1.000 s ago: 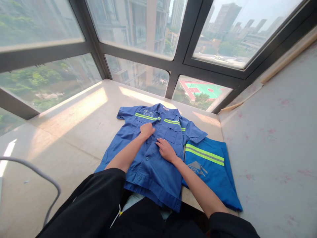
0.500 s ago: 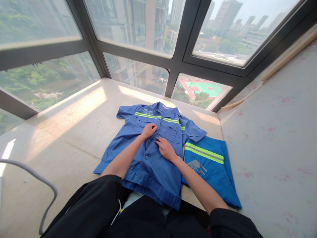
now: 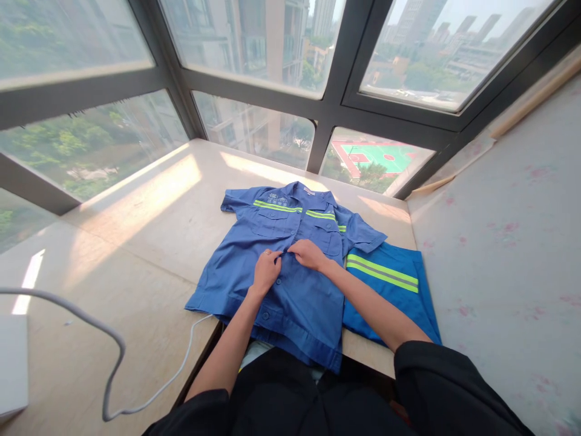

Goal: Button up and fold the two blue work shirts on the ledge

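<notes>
A blue short-sleeved work shirt (image 3: 236, 266) lies front up, collar toward the window, with yellow-green reflective stripes across its chest and a button placket down the middle. My left hand (image 3: 266, 270) pinches the placket's edge around mid-shirt. Just right of it, my right hand (image 3: 307, 254) also pinches the placket, fingertips close to those of the left. The button between the fingertips is too small and covered to make out. Lower buttons show below my hands. The shirt's hem hangs over the near edge of the ledge.
A folded brighter blue garment (image 3: 385, 290) with a reflective stripe lies to the right, partly under the shirt sleeve. A grey cable (image 3: 115, 363) and a white box (image 3: 13, 363) are at the left. Windows (image 3: 254, 127) border the ledge (image 3: 149, 242); a papered wall (image 3: 494, 278) stands right.
My left hand has come down the placket, and my right hand has lifted slightly and closed. Both now pinch the placket together. The view has shifted, showing the white box.
</notes>
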Demonstrator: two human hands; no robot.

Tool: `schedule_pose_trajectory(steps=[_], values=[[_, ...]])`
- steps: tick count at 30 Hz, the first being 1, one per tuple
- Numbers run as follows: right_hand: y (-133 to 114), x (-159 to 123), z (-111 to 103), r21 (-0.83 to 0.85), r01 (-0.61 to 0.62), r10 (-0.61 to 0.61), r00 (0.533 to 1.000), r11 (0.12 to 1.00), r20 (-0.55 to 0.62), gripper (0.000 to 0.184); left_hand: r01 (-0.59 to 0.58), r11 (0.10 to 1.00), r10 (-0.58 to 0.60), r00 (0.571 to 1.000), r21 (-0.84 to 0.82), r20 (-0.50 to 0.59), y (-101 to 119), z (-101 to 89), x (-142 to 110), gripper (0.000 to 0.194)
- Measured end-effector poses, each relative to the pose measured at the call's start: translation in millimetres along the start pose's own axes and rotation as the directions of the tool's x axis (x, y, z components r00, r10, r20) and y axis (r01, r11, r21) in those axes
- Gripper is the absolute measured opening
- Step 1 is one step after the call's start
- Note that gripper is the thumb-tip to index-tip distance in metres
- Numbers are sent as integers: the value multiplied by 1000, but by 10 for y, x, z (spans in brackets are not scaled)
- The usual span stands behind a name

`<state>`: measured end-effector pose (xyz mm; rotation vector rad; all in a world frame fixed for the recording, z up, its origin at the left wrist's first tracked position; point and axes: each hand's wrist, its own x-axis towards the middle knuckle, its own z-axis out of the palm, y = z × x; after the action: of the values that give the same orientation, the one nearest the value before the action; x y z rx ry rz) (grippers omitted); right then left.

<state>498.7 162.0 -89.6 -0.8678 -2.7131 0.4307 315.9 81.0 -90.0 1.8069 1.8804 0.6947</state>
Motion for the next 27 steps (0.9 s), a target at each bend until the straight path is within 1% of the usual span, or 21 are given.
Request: schedule_pose_trajectory(steps=[3, 6, 8, 11, 14, 15, 17, 19, 20, 24, 27], values=[[-40, 73, -50, -81, 56, -49, 996, 995, 79, 42, 8, 999, -8, 1000, 44, 7, 5, 1, 21, 29], [-27, 97, -99, -79, 116, -106, 987, 990, 119, 45, 46, 996, -47, 999, 77, 2, 22, 4, 51, 27], [7, 107, -131, -85, 114, -101, 985, 990, 143, 44, 68, 995, -68, 998, 70, -1, 29, 9, 54, 26], [54, 126, -185, -146, 114, -85, 978, 983, 188, 35, 81, 997, -81, 997, 13, -3, 23, 9, 51, 25], [58, 154, -256, -198, 179, -132, 965, 964, 228, 20, 110, 989, -111, 994, -98, -7, 7, -5, 63, 22], [51, 166, -280, -202, 199, -153, 963, 959, 221, 18, 120, 983, -122, 993, -138, -4, 3, -12, 72, 21], [28, 195, -316, -197, 224, -191, 967, 955, 171, 18, 141, 970, -141, 990, -197, 12, -1, -28, 102, 20], [0, 227, -321, -183, 240, -219, 967, 953, 129, 20, 148, 964, -141, 989, -220, 49, 3, -43, 148, 20], [-13, 241, -311, -180, 244, -224, 966, 953, 126, 20, 148, 963, -134, 988, -225, 75, 7, -50, 177, 20], [-53, 240, -233, -200, 218, -189, 969, 955, 158, 18, 128, 957, -77, 978, -260, 195, 18, -87, 301, 16], [-64, 172, -211, -180, 160, -140, 983, 970, 120, 18, 138, 944, -64, 967, -300, 246, 21, -126, 360, 13]])
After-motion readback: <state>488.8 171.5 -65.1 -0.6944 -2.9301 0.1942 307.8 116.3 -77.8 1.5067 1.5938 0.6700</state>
